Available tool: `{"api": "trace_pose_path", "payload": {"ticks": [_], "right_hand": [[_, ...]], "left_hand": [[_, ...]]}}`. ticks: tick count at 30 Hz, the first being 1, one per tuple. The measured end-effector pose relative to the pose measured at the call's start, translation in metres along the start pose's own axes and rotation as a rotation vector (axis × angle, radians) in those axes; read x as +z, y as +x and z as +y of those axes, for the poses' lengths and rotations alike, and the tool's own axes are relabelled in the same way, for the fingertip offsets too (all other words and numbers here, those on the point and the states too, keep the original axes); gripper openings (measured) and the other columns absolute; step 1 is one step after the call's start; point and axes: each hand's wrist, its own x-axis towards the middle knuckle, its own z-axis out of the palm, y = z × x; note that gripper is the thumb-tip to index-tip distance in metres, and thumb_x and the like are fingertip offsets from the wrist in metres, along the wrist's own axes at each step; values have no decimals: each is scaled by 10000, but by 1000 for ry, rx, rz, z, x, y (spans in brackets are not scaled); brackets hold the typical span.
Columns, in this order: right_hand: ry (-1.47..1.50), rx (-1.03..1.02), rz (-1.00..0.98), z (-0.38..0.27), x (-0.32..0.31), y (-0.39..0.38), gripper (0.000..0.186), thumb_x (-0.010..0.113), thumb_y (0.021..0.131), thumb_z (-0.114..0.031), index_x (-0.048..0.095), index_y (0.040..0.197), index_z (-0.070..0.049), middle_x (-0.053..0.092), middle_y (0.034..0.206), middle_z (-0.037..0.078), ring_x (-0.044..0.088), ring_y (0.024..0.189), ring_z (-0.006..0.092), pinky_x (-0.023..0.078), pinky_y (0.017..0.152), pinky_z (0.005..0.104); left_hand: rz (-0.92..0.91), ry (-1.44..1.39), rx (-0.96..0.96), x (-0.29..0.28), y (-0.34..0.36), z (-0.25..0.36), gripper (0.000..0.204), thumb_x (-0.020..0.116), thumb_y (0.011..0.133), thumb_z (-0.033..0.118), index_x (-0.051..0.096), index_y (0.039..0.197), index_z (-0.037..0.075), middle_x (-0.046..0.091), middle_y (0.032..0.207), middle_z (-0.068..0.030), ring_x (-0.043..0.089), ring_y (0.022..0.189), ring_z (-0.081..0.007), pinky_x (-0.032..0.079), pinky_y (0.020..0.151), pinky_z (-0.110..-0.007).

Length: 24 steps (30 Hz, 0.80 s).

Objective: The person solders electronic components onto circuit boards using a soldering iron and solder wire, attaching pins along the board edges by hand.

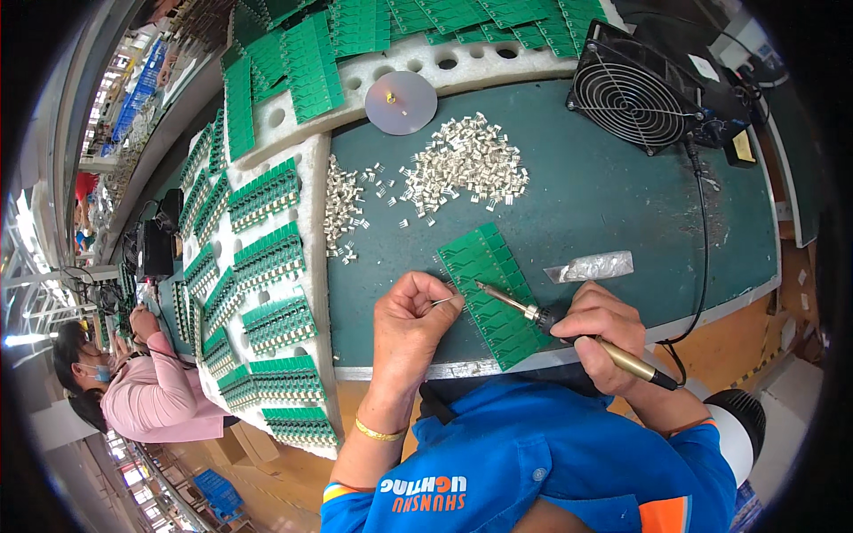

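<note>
Item: one table [613, 213], dark green top, pale metal edging along the near side. On it, close to that edge, one flat green rectangular circuit board [502, 329], lying aslant between the worker's hands. Left hand [410, 322]: fingers closed, pinching a thin silvery wire [443, 302] at the board's left side. Right hand [609, 333]: wrapped around a soldering iron with a brass-coloured handle [633, 362], its tip over the board (whether it touches, I can't tell from here). Beyond: a heap of small white pinned connectors [466, 164]; a round grey disc [402, 102]; right, a black square fan with a wire grille [631, 102]. Left, white foam sheeting with round holes [315, 169], carrying rows of populated green boards [275, 253]. Across the room: a seated co-worker in pink [169, 395]; a blue plastic stool [218, 493] on the orange-brown floor [289, 497].
</note>
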Motion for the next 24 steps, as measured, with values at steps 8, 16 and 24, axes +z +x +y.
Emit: {"api": "trace_pose_path", "payload": {"ticks": [8, 16, 24], "right_hand": [[-227, -41, 35, 1, 3, 0, 273, 652, 909, -238, 637, 1033, 5, 564, 881, 149, 546, 706, 232, 452, 602, 322], [-347, 63, 125, 0, 32, 14, 400, 744, 731, 47, 563, 1077, -43, 517, 949, 139, 559, 719, 226, 478, 619, 326], [-404, 28, 150, -10, 38, 17, 372, 714, 750, 66, 569, 1072, -51, 526, 965, 139, 564, 715, 217, 478, 638, 318]], "left_hand": [[-4, -100, 52, -1, -6, -2, 137, 685, 832, -57, 591, 847, 42, 656, 864, -23, 575, 732, -41, 459, 679, -174], [-62, -206, 127, -4, -13, -2, 140, 673, 851, -64, 586, 888, 39, 659, 895, -35, 570, 753, -37, 461, 691, -173], [-94, -283, 145, -3, -16, -2, 134, 671, 869, -44, 588, 945, 30, 665, 897, -37, 609, 806, -59, 500, 741, -192]]}}
